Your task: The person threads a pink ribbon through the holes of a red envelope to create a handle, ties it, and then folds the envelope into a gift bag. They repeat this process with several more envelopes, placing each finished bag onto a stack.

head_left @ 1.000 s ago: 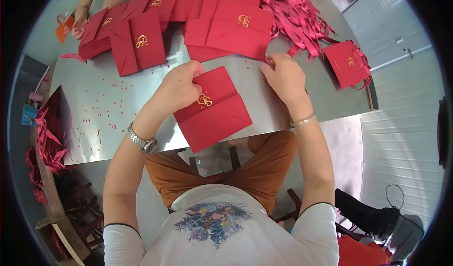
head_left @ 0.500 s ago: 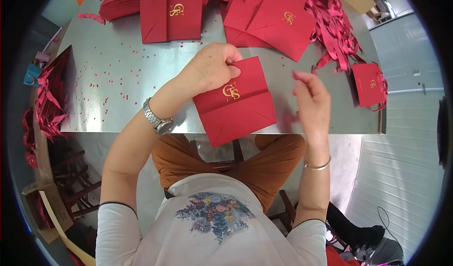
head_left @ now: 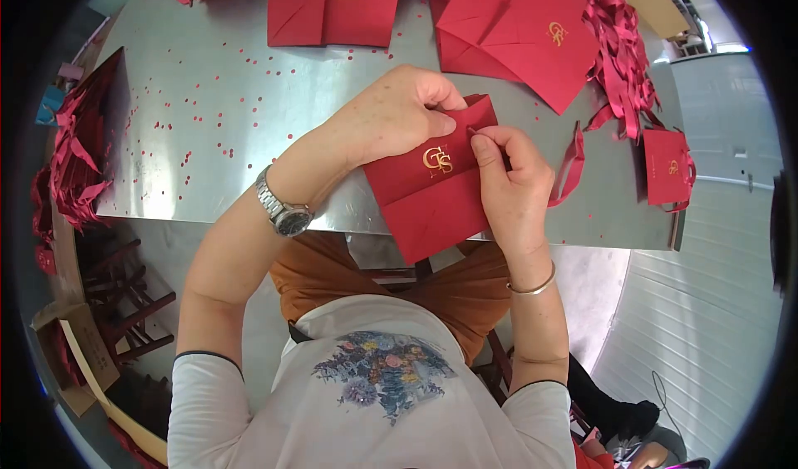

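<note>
A red paper gift bag with a gold monogram lies folded at the table's front edge, tilted and partly overhanging it. My left hand, with a wristwatch, is closed on the bag's upper edge, thumb on the face. My right hand pinches the end of a red ribbon against the bag's upper right part. The ribbon's other end trails out to the right of that hand. The ribbon tip between the fingers is mostly hidden.
Flat red bags and another bag stack lie at the back. A heap of ribbons is at back right, a ribboned bag at the right edge. Ribboned bags stand at left. Small red dots scatter over the metal table.
My right hand has moved left from beside the bag onto its upper right part, bringing the ribbon. My left hand still holds the bag. The view has shifted slightly.
</note>
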Demonstrator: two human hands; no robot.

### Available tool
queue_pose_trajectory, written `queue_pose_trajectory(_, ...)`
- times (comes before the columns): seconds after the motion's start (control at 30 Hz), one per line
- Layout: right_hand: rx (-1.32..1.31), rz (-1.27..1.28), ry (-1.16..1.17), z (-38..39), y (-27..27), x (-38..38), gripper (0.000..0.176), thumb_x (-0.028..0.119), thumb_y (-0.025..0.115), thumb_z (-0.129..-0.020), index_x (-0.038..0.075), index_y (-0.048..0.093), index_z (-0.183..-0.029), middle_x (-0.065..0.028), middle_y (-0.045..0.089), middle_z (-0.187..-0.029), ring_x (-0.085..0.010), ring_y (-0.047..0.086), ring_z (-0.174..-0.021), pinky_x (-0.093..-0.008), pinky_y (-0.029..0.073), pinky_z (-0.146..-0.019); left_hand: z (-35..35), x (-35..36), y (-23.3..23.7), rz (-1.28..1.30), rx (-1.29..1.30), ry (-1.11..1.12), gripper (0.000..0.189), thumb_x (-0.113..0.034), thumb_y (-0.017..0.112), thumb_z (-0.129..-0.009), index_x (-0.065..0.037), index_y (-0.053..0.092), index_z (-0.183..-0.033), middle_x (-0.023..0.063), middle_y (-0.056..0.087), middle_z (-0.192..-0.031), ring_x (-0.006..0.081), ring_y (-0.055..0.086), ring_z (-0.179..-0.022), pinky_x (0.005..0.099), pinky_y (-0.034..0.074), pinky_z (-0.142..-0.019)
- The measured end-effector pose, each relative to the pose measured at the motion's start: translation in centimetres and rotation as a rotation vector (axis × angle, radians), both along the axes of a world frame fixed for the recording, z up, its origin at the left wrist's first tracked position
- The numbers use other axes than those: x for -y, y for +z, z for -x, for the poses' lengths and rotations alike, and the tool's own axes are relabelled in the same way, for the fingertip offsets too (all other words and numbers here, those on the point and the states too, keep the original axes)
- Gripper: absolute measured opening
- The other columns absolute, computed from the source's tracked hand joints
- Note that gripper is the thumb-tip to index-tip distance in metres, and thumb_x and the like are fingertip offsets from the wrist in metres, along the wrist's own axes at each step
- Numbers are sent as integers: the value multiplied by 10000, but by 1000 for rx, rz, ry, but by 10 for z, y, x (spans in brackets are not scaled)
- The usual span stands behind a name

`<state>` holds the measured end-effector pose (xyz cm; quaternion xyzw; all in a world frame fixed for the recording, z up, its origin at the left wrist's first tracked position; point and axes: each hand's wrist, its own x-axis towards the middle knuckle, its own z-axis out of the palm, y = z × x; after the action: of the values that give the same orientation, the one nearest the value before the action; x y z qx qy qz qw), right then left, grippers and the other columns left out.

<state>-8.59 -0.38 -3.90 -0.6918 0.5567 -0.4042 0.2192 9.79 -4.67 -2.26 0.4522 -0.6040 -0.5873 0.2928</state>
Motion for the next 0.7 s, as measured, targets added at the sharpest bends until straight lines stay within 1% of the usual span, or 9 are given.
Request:
queue_pose_trajectory(0.23,-34,44,19,-5,-1,6,76,73,716,-822,28,656,-830,-100,643,-727,-213,609,-610,-310,484,-569,-1,1,-4,23,10,-3,178,-1,597,-867,55,641,-1030,49,677,-889,92,612,-792,236,500,-707)
queue_pose_trajectory(0.43,-61,-20,-7,-12,1,10,78,69,716,-807,29,649,-808,-106,628,-688,-232,600,-584,-325,479,-559,-1,-3,-8,110,57,30,146,-5,603,-853,49,650,-979,73,680,-859,102,615,-780,248,497,-692)
queue_pose_trajectory(0.47,-61,-22,-5,-13,3,11,78,69,716,-807,29,649,-808,-106,628,-688,-232,600,-584,-325,479,-559,-1,-3,-10,152,80,44,146,-4,604,-844,48,650,-973,86,681,-854,117,621,-774,259,498,-690)
queue_pose_trajectory(0.53,-117,-25,13,-15,6,12,98,89,693,-813,29,628,-771,-119,621,-678,-274,602,-587,-363,479,-552,1,-5,-13,192,102,58,147,-3,606,-836,46,650,-967,99,682,-848,133,626,-768,270,500,-688)
queue_pose_trajectory(0.57,-117,-26,13,-16,9,14,98,89,693,-813,29,628,-771,-119,621,-678,-274,602,-587,-363,479,-552,2,-5,-14,241,129,64,158,-2,601,-832,43,649,-976,114,684,-857,162,634,-769,281,503,-696)
queue_pose_trajectory(0.6,-217,2,30,-18,11,15,112,105,682,-816,30,619,-761,-127,621,-681,-298,606,-599,-382,481,-554,3,-6,-15,290,157,70,170,-2,597,-829,41,647,-986,128,686,-866,191,643,-771,293,506,-704)
queue_pose_trajectory(0.63,-316,30,45,-19,14,16,128,122,671,-819,32,611,-751,-134,621,-683,-321,611,-612,-400,483,-556,3,-7,-15,290,157,69,170,-2,597,-829,41,647,-986,128,686,-866,191,643,-771,293,506,-704)
queue_pose_trajectory(0.67,-315,28,44,-20,17,18,128,122,671,-819,32,611,-751,-134,621,-683,-321,611,-612,-400,483,-556,3,-8,-14,337,199,58,179,0,590,-828,34,649,-993,137,689,-881,223,649,-783,304,509,-719)
queue_pose_trajectory(0.7,-442,5,72,-21,21,19,139,142,668,-819,35,608,-754,-141,626,-693,-337,618,-637,-411,490,-565,4,-8,-13,383,240,46,188,1,584,-826,28,651,-1000,147,691,-895,254,655,-794,315,511,-734)
